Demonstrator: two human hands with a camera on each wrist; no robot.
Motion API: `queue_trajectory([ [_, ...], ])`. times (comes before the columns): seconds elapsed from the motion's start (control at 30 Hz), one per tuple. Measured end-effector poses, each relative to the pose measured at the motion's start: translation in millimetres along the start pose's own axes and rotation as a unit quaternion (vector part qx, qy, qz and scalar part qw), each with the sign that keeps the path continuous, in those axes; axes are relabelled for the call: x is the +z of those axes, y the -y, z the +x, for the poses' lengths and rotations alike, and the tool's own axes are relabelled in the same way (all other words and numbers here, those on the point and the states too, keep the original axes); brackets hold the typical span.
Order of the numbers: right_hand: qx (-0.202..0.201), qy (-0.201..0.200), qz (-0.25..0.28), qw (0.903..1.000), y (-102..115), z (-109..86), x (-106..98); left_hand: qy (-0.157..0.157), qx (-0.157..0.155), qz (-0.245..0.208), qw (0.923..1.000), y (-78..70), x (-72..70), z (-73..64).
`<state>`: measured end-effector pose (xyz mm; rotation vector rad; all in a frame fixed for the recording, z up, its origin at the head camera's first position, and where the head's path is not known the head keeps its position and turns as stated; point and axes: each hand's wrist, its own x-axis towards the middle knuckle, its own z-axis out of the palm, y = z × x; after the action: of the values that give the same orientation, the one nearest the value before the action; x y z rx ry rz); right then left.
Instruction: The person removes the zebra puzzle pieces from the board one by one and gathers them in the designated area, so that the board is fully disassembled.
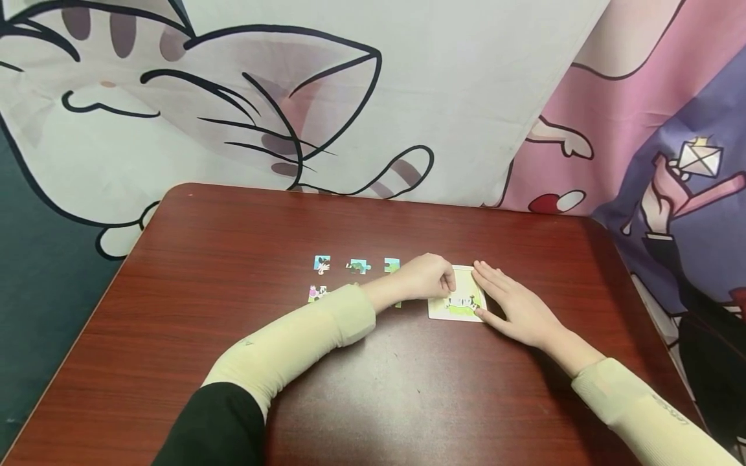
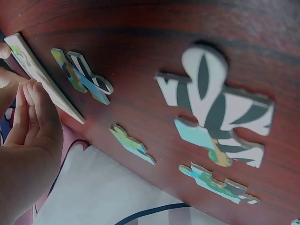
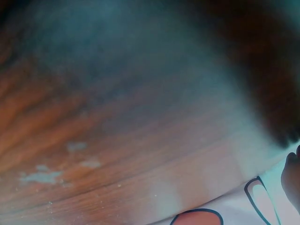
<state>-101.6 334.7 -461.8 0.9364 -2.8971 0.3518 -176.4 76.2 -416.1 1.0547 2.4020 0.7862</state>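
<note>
A pale flat puzzle board with a printed picture lies on the table, seen nearly edge-on in the left wrist view. My left hand is over its left part with the fingers bent down, fingertips right at the board's face. Whether it pinches anything cannot be told, as the thumb side is hidden. In the left wrist view my left hand is beside the thin board. My right hand lies along the board's right edge, fingers straight and spread, the tips on its border.
Loose jigsaw pieces lie left of the board: a blue one, a green-blue one, another, and a pinkish one. A zebra-striped piece lies nearer the left wrist camera. Printed cloth hangs behind the table.
</note>
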Motion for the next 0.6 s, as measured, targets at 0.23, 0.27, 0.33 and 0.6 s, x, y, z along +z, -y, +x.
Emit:
queue_trajectory([
  [0.23,-0.006,-0.006,-0.004,1.0,2,0.3,-1,0.018,-0.011,0.004,0.9998,-3.5,3.4,0.8],
  [0.27,-0.005,-0.005,-0.004,1.0,2,0.4,-1,0.018,-0.013,0.007,0.9997,-3.6,4.1,1.0],
  [0.33,-0.007,-0.004,-0.004,1.0,2,0.8,-1,0.018,-0.016,0.014,0.9996,-3.3,6.1,1.6],
  [0.6,-0.008,0.001,-0.004,1.0,2,0.2,-3,0.018,-0.026,0.035,0.9989,-4.2,13.4,3.5],
])
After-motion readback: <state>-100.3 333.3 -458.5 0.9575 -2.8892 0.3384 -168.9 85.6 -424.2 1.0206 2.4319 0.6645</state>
